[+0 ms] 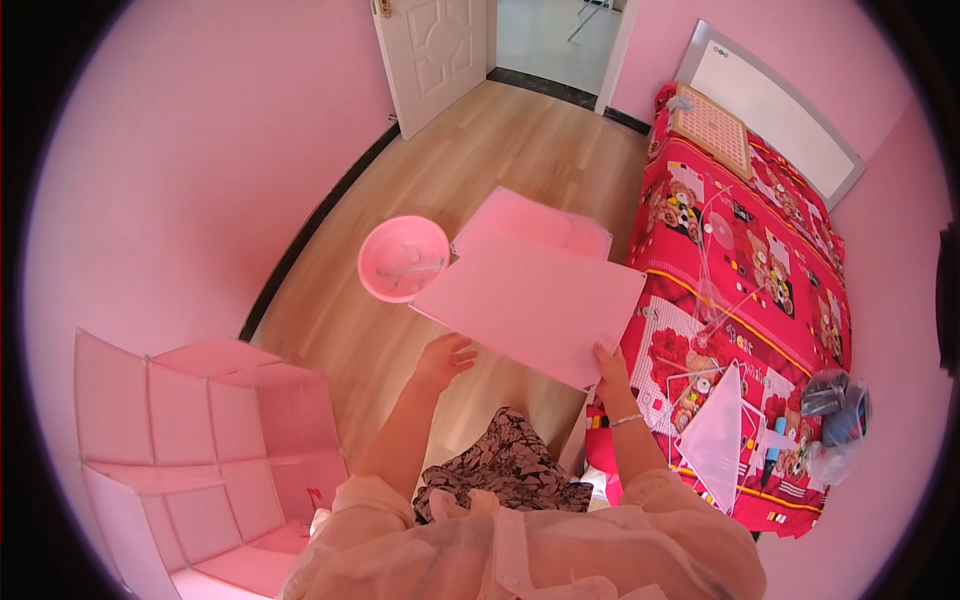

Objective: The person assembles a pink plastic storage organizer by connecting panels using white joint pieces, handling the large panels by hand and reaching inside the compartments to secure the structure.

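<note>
A flat pink panel [530, 315] is held out in front of me, tilted, over the wooden floor. Its near right corner is pinched in my right hand [612, 376], thumb on the top face. My left hand [446, 362] is just below the panel's near left edge, fingers apart and holding nothing. A second pink panel [535, 222] shows beyond the first; whether the two are joined I cannot tell. Left of them, a round pink basin [402, 225] stands on the floor with something thin and pale inside, too small to name.
At lower left stands a pink cube-panel storage rack [180, 400]. On the right is a bed with a red bear-print cover [690, 250], carrying loose panels [715, 440], thin rods, a plastic bag [845, 425] and a woven mat [712, 130]. An open white door [440, 60] is at the back.
</note>
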Tool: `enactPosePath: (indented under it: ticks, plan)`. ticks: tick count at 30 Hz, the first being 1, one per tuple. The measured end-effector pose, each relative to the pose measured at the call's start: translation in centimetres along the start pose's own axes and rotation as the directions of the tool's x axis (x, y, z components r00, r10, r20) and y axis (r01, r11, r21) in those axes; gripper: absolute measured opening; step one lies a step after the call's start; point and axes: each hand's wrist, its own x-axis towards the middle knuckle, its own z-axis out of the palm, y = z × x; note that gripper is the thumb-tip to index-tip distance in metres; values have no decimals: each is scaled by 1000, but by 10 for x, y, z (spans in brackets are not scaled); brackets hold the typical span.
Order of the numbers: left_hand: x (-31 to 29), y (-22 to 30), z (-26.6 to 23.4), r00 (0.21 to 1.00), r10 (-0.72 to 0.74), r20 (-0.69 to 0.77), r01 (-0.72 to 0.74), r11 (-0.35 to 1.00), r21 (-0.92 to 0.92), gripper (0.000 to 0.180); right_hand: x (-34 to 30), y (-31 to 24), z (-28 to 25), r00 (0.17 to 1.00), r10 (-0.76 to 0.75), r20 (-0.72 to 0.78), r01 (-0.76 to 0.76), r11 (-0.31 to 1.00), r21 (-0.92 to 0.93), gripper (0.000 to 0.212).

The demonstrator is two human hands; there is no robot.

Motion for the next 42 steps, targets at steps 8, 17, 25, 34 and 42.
enactPosePath:
  ticks: [8,17,25,34,42]
  plan:
    - [87,37,-10,987,-109,118,100,992,82,31,194,18,58,994,-32,-102,29,999,-27,44]
    - [191,37,-18,966,-233,-109,240,970,50,26,362,61,27,931,3,-366,-192,855,-481,32]
    - [173,48,-30,938,-307,-159,330,933,142,30,383,129,-102,846,462,266,527,-800,-286,18]
    - [19,80,-85,913,243,-328,-25,834,551,21,232,107,133,653,757,-38,-68,8,-998,13]
    - [-194,129,-184,413,704,-578,121,586,801,21,109,165,383,434,776,457,362,314,-878,16]
